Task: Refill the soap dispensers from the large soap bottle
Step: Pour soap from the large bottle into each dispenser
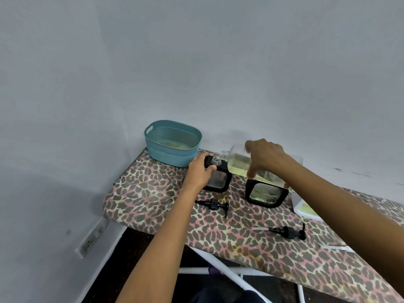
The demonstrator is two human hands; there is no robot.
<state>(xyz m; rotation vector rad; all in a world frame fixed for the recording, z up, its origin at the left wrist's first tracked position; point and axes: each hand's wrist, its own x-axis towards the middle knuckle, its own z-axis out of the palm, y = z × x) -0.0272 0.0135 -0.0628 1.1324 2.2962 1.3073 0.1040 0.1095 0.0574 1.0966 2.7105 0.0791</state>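
Two black-framed soap dispensers stand on the leopard-print ironing board [153,206]. My left hand [200,170] grips the top of the left dispenser [218,178], whose clear neck is uncovered. My right hand [265,157] holds the large clear soap bottle [238,160] tipped sideways, its mouth just beside that neck; pale yellow soap lies along its lower side. The right dispenser [265,193] stands under the bottle's body. Two black pump heads lie loose on the board, one in front of the left dispenser [214,204] and one nearer me to the right [288,231].
A teal plastic basket [172,145] sits at the board's far left end against the wall. A white container with a greenish top [305,207] lies at the right, partly behind my arm. A wall socket [90,240] is low on the left.
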